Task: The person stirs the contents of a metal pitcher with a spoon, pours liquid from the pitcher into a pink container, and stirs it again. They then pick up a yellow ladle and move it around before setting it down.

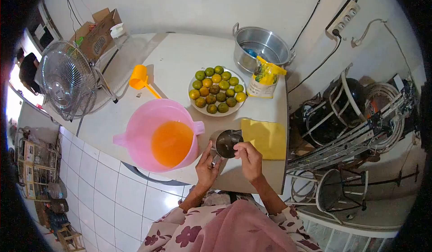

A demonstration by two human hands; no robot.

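Steel cup (226, 142); left hand (206, 169) hides its side.

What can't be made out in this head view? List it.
Head view:
Metal cup: contents, lost in its dark, shiny inside; left hand covers its base.
Right hand: whether its pinched fingers hold anything, too small.
Steel pot: blue item inside, partly behind the yellow packet.
Cardboard box: print too small.

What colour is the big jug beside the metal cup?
Pink, with orange liquid inside; the head view shows the jug clearly, beside the metal cup.
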